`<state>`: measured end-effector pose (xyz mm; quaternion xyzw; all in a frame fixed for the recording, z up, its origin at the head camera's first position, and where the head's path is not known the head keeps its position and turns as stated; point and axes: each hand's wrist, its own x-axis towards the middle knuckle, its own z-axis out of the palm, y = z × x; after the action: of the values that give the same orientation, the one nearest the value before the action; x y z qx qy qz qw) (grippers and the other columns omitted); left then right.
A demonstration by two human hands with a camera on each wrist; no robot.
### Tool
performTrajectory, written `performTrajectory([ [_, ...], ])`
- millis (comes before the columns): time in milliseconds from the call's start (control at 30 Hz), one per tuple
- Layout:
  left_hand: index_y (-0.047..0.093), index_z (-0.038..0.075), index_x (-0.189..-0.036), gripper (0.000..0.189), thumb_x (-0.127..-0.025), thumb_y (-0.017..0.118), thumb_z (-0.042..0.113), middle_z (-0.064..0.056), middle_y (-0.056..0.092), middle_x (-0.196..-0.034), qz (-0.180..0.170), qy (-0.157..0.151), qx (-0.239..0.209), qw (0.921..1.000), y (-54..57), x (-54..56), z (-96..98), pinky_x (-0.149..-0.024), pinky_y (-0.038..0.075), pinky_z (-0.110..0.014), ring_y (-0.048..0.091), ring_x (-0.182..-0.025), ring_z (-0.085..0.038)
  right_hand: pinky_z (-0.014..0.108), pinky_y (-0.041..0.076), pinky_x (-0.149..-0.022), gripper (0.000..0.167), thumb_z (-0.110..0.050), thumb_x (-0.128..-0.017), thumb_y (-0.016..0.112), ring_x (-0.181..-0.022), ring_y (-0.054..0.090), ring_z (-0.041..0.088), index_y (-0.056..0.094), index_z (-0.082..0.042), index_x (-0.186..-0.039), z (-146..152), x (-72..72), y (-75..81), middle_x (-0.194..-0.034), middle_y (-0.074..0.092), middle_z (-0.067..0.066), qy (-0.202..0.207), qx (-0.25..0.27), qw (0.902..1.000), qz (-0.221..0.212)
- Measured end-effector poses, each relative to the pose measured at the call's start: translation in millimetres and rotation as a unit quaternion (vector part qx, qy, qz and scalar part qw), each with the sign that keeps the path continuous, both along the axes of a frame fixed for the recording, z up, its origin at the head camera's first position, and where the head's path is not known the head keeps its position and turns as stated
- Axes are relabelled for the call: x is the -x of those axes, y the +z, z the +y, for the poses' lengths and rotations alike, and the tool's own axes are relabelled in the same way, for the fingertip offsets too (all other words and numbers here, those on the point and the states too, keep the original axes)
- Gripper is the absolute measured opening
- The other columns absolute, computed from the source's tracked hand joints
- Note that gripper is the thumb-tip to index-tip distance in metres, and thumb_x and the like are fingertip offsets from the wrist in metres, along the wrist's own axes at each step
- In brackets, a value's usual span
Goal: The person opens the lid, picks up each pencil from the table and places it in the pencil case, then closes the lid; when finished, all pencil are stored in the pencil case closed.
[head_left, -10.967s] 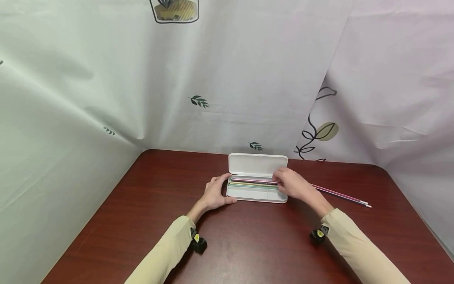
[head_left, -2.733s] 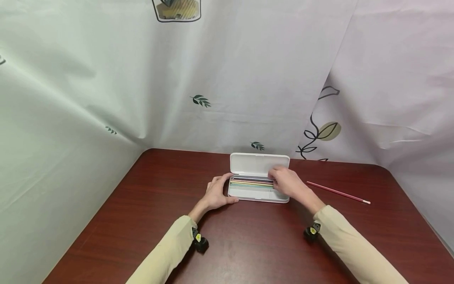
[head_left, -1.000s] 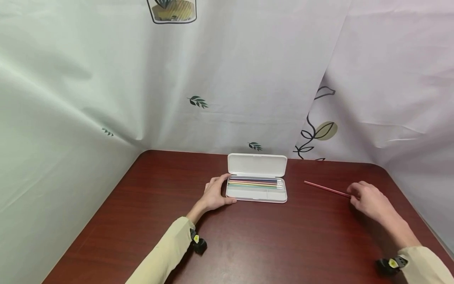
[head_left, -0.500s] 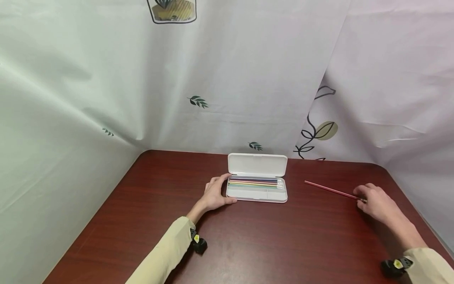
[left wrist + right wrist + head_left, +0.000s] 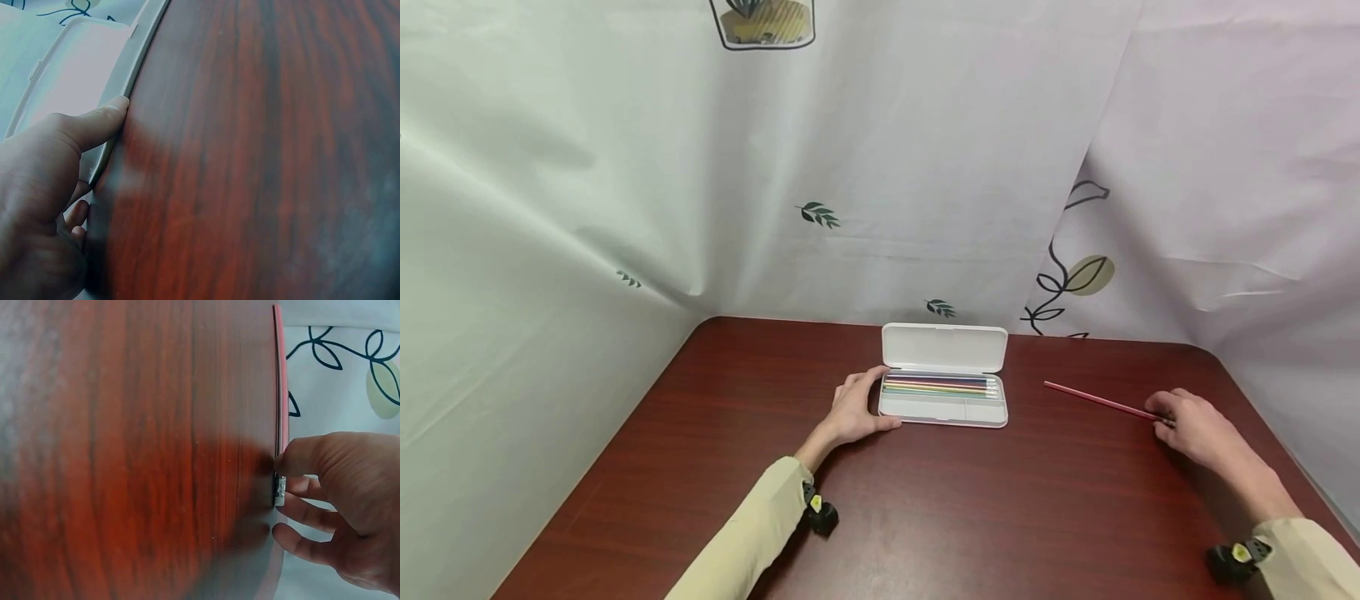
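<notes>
A white pencil case (image 5: 922, 407) lies open on the table, its lid (image 5: 943, 348) raised at the back. Several coloured pencils (image 5: 934, 387) lie side by side in its rear compartment, white tips to the right. My left hand (image 5: 852, 412) holds the case's left end, thumb on the front edge (image 5: 141, 47) and a finger at the back corner. To the right, one pinkish-red pencil (image 5: 1093, 401) lies slantwise on the table. My right hand (image 5: 1201, 429) pinches it near its eraser end (image 5: 280, 487). The hand partly covers that end in the head view.
The dark red-brown wooden table (image 5: 970, 508) has rounded back corners. Pale cloth (image 5: 940, 167) with printed leaves hangs behind it and along both sides. A small black camera (image 5: 822, 518) is worn on the left wrist, another (image 5: 1231, 564) on the right.
Earlier, two pencils lay at the right; one remains there, with my right hand in the case before. That hand has moved right and taken the pencil's end. My left hand has stayed.
</notes>
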<state>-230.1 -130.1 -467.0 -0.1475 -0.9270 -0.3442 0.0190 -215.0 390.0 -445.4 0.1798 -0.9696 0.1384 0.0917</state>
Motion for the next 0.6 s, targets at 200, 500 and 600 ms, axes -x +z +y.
performTrajectory([
  [200, 0.045, 0.014, -0.147, 0.089, -0.073, 0.09, 0.031, -0.011, 0.056, -0.137, 0.0, -0.002, -0.003, 1.0, 0.5, -1.1, 0.0, -0.104, 0.028, -0.051, 0.04, -0.131, -0.032, 0.044, 0.045, -0.06, 0.021, 0.007, -0.071, 0.073, -0.07, 0.054, 0.024, 0.065, 0.0, -0.089, 0.3, 2.2, -3.0, -0.081, 0.055, 0.007, 0.015, 0.003, 0.9998, 0.015],
  [500, 0.045, 0.014, -0.147, 0.089, -0.073, 0.09, 0.03, -0.011, 0.057, -0.136, 0.002, -0.002, 0.0, 1.0, -1.0, -0.9, 0.0, -0.104, 0.028, -0.05, 0.04, -0.132, -0.032, 0.042, 0.043, -0.058, 0.022, 0.009, -0.069, 0.072, -0.066, 0.049, 0.018, 0.063, -0.005, -0.082, -1.6, 5.5, -6.7, -0.076, 0.05, 0.002, 0.041, -0.004, 0.998, 0.049],
  [600, 0.045, 0.014, -0.147, 0.088, -0.072, 0.09, 0.031, -0.011, 0.057, -0.136, 0.003, -0.001, 0.001, 1.0, -1.0, -0.8, 0.2, -0.104, 0.028, -0.05, 0.04, -0.132, -0.032, 0.042, 0.042, -0.058, 0.024, 0.01, -0.067, 0.073, -0.065, 0.047, 0.018, 0.062, -0.006, -0.081, -1.5, 7.0, -8.0, -0.075, 0.049, 0.001, 0.045, -0.005, 0.9974, 0.056],
])
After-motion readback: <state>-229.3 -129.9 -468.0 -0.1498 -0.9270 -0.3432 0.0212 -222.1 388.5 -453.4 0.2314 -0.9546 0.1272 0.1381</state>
